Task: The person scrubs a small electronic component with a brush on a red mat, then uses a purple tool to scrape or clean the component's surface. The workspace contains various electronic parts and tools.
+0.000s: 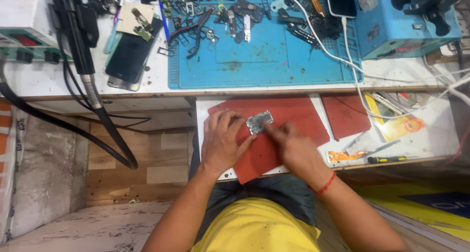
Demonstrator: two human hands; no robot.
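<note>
A small silvery circuit board (259, 121) lies on a red mat (289, 116) in a pulled-out drawer. My left hand (223, 140) rests on the mat with its fingertips against the board's left edge, holding it. My right hand (293, 148) is curled beside the board's right lower corner, its fingertips pressing on the board. Whether a small tool is in it I cannot tell. A red thread bracelet (326, 184) circles my right wrist.
A blue work mat (264, 61) on the bench above carries pliers (196, 29), small phone parts and shields. A dark phone (131, 56) lies left of it, a hot-air hose (93, 93) hangs down. A second red mat (345, 115), screwdriver (387, 159) and white cables (352, 61) sit right.
</note>
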